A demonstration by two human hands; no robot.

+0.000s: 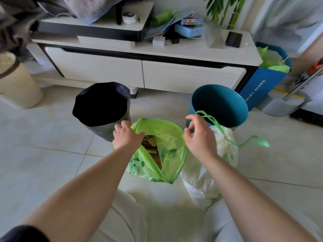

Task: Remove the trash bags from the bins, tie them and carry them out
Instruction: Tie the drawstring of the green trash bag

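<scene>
Gripping the green bag [167,147] rim, left hand [126,136] closed; right hand [198,138] open beside it; bag on floor between bins, mouth gaping; cardboard [151,145] could spill if tipped

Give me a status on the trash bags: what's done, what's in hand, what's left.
Done: the black bin and teal bin stand without bags, and the white bag is cinched by its green drawstring. In hand: the left hand grips the rim of the green bag, still open over cardboard; the right hand hovers open beside it. Left: tie the green bag and carry both out.
</scene>
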